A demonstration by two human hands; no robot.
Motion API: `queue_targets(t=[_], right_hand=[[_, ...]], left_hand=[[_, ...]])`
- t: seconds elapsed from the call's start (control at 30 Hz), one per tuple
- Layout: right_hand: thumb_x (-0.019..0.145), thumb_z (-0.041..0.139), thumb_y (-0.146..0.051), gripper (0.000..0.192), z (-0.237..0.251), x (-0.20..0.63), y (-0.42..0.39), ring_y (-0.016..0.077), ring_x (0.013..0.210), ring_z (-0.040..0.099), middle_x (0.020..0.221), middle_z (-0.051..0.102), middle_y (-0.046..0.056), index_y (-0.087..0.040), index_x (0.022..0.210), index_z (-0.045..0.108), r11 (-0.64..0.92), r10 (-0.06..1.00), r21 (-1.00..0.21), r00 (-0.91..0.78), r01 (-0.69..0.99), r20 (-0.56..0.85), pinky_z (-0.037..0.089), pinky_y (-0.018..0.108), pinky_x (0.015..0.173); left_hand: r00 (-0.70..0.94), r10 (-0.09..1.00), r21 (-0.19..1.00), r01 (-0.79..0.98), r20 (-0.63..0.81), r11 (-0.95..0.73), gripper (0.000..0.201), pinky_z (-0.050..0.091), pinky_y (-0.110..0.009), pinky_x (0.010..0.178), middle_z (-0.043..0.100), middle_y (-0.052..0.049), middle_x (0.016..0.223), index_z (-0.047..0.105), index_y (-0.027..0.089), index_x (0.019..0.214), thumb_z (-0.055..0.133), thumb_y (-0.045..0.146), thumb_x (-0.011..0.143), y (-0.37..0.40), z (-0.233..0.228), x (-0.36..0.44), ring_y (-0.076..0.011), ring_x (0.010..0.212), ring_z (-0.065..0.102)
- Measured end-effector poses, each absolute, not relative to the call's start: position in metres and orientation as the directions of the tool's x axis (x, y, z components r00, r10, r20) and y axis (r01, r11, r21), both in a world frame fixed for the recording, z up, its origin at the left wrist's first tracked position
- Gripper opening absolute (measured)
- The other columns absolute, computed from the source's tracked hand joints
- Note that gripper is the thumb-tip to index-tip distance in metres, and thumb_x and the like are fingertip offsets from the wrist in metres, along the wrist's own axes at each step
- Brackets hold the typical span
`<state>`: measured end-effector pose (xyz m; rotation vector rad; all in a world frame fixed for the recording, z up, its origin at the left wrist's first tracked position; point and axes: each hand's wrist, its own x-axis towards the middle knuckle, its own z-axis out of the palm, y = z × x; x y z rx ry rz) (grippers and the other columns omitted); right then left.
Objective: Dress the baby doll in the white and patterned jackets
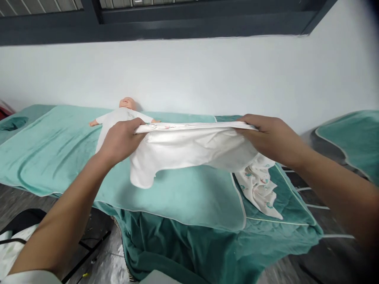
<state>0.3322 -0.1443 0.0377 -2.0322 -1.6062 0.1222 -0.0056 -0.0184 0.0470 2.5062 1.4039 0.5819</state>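
A white baby garment (189, 146) hangs stretched sideways between my two hands, above the bed. Its upper edge is pulled taut and shows a small coloured print. My left hand (122, 138) pinches one end of that edge, while my right hand (268, 136) grips the opposite end, with some fingers hidden. Past my left hand, a baby doll (128, 103) in a white long-sleeved outfit lies on its back, arms spread; its lower body is partly hidden. A crumpled white cloth (259, 185) with a coloured print lies below my right hand.
A light green blanket (177, 201) covers much of the bed, over a dark green quilted cover (281, 203) that drapes down the front. Behind runs a white wall (189, 75) below a dark window frame (177, 25). Metal slats and another green cloth (352, 138) are at right.
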Motion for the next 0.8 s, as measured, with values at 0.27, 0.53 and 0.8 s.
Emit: queue_targets(t=[0.27, 0.53, 0.8], right_hand=[[0.093, 0.061, -0.049, 0.03, 0.012, 0.353, -0.122, 0.0226, 0.084, 0.061, 0.102, 0.074, 0.006, -0.029, 0.11, 0.074, -0.334, 0.93, -0.195, 0.356, 0.922, 0.09, 0.041, 0.034, 0.071], [0.1, 0.045, -0.033, 0.035, -0.072, 0.343, -0.045, 0.0334, 0.099, 0.063, 0.113, 0.07, 0.018, -0.015, 0.119, 0.067, -0.319, 0.938, 0.088, 0.301, 0.944, 0.171, 0.046, 0.045, 0.086], [0.098, 0.038, -0.024, 0.047, -0.165, 0.259, -0.01, 0.0294, 0.136, 0.046, 0.147, 0.052, 0.02, -0.006, 0.14, 0.051, -0.161, 0.947, -0.275, 0.227, 0.948, 0.227, 0.036, 0.042, 0.114]], left_hand=[[0.542, 0.832, 0.377, 0.8, -0.118, -0.468, 0.043, 0.046, -0.03, 0.069, 0.069, -0.006, 0.09, 0.066, 0.022, 0.092, 0.051, 0.063, 0.089, 0.024, 0.031, -0.016, -0.0233, 0.079, 0.065], [0.324, 0.945, 0.095, 0.943, -0.053, -0.318, 0.045, 0.05, -0.043, 0.094, 0.068, -0.016, 0.118, 0.061, 0.017, 0.12, 0.048, 0.052, 0.095, 0.089, -0.049, 0.043, -0.0328, 0.109, 0.065], [0.614, 0.778, 0.203, 0.751, 0.132, -0.628, 0.035, 0.042, -0.041, 0.112, 0.058, -0.015, 0.14, 0.059, 0.015, 0.129, 0.042, 0.021, 0.099, 0.053, -0.142, 0.095, -0.0275, 0.132, 0.052]])
